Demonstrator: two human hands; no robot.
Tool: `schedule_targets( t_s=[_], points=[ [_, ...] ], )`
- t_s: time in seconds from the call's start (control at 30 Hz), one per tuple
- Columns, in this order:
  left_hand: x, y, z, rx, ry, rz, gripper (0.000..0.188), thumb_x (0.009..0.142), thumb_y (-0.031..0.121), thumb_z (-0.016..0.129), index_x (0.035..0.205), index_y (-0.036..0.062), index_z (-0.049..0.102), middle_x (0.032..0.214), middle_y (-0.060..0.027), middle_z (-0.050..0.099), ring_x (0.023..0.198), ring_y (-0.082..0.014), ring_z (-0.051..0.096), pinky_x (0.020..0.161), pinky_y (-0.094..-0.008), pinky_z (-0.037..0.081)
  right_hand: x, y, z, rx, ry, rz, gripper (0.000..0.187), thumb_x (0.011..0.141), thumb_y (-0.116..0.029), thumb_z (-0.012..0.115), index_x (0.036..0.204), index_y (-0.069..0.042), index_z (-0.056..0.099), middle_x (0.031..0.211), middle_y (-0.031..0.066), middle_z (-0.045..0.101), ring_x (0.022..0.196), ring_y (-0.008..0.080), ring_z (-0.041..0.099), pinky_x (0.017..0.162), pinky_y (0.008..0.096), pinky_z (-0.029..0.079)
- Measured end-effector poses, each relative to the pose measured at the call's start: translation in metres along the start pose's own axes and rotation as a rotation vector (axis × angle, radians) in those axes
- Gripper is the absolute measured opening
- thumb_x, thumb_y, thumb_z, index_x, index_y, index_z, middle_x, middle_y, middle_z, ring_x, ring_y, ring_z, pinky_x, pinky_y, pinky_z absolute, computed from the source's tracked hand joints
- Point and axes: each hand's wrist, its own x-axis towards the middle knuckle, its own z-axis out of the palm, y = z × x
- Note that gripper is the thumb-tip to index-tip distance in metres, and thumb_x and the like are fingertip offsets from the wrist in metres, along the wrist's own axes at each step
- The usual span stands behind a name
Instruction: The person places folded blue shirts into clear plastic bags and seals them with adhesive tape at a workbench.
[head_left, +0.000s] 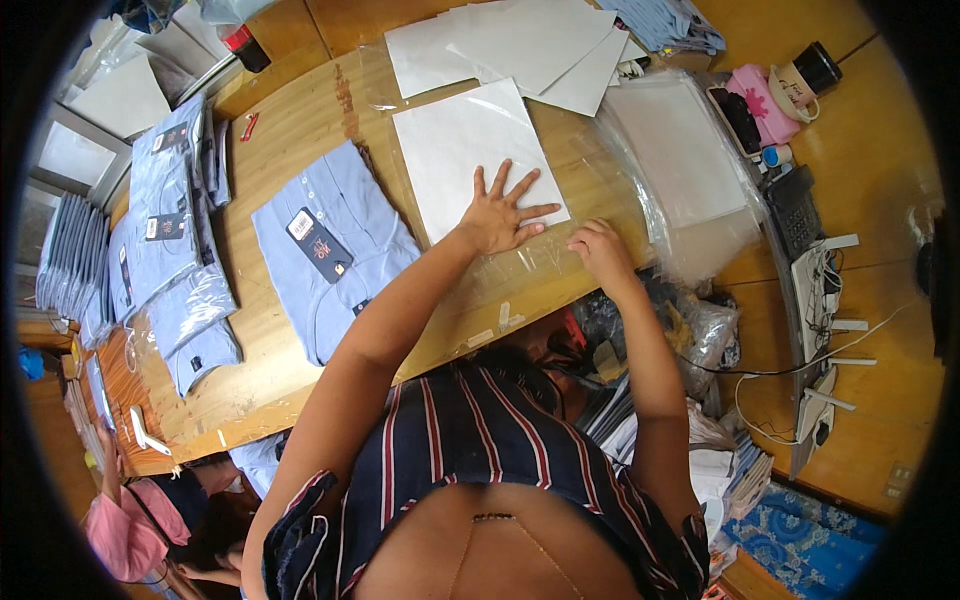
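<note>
My left hand (505, 208) lies flat with its fingers spread on a white sheet of board (450, 150). A clear plastic bag (520, 262) shows around the board, its loose edge reaching toward me. Just right of the board, my right hand (602, 255) is closed, thumb and fingers pinched at the bag's edge. To the left of the board lies a folded light blue shirt (340, 210) with a dark hang tag (318, 245).
More white sheets (510, 45) are fanned out at the back. Clear plastic bags (680, 150) lie in a stack at right, near a desk phone (793, 212). Bagged blue shirts (165, 230) are piled at left. A person in pink (140, 530) is at lower left.
</note>
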Motion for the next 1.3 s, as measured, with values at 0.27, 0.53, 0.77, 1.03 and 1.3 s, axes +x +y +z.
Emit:
schedule_targets(
  t_s=[0.27, 0.53, 0.77, 1.03, 1.3],
  points=[
    [0.003, 0.003, -0.003, 0.025, 0.002, -0.054, 0.047, 0.083, 0.057, 0.020, 0.127, 0.0424, 0.028, 0.140, -0.0048, 0.009, 0.126, -0.0398, 0.004, 0.093, -0.0647, 0.005, -0.069, -0.021, -0.002, -0.080, 0.135, -0.102, 0.004, 0.068, -0.004, 0.056, 0.072, -0.001, 0.056, 0.081, 0.0096, 0.054, 0.085, 0.0258, 0.049, 0.072, 0.0367, 0.040],
    [-0.020, -0.019, -0.027, -0.058, 0.131, -0.077, 0.048, 0.084, 0.052, 0.028, 0.129, 0.0378, 0.025, 0.140, -0.0045, 0.013, 0.128, -0.0346, 0.007, 0.094, -0.0632, 0.007, -0.034, -0.059, -0.029, -0.366, -0.022, 0.070, 0.056, 0.056, -0.022, 0.071, 0.105, -0.008, 0.049, 0.099, 0.0060, 0.052, 0.098, 0.0230, 0.044, 0.083, 0.0391, 0.028],
    [-0.045, -0.039, 0.000, 0.055, 0.063, -0.195, 0.048, 0.083, 0.055, 0.022, 0.128, 0.0392, 0.026, 0.139, -0.0012, 0.015, 0.128, -0.0327, 0.007, 0.092, -0.0651, 0.007, 0.019, -0.071, 0.022, -0.300, -0.156, -0.190, 0.028, 0.062, -0.018, 0.065, 0.087, -0.009, 0.058, 0.086, 0.0020, 0.055, 0.089, 0.0168, 0.047, 0.081, 0.0387, 0.028],
    [-0.041, -0.037, 0.001, 0.050, 0.036, -0.239, 0.047, 0.084, 0.054, 0.021, 0.129, 0.0394, 0.024, 0.140, 0.0005, 0.011, 0.128, -0.0334, 0.005, 0.093, -0.0650, 0.006, -0.038, -0.069, 0.024, -0.267, 0.157, -0.259, 0.008, 0.067, -0.005, 0.057, 0.074, -0.008, 0.057, 0.078, 0.0022, 0.053, 0.081, 0.0177, 0.049, 0.078, 0.0383, 0.029],
    [-0.040, -0.039, -0.002, 0.054, 0.029, -0.243, 0.048, 0.084, 0.055, 0.020, 0.129, 0.0400, 0.023, 0.141, 0.0002, 0.009, 0.128, -0.0336, 0.004, 0.093, -0.0647, 0.006, -0.004, -0.080, 0.006, -0.365, 0.255, -0.132, 0.014, 0.066, -0.010, 0.061, 0.079, -0.008, 0.058, 0.087, 0.0009, 0.056, 0.091, 0.0177, 0.048, 0.092, 0.0497, 0.019]
  ],
)
